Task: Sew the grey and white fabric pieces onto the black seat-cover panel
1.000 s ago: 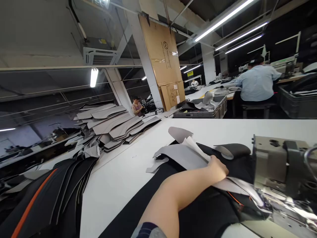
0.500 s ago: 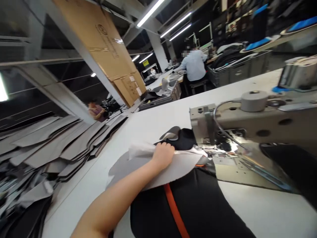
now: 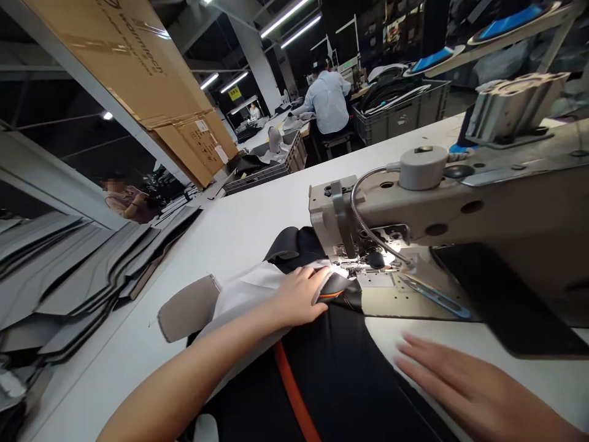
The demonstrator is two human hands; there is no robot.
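Crates are sitting behind the white table: a grey crate holding grey and black cut pieces, and a darker crate carrying black material. Writing on the hanging cardboard is too blurred to read. The left hand is lying flat, fingers spread, pressing the grey panel beside the sewing machine. The right hand is resting open on the black fabric.
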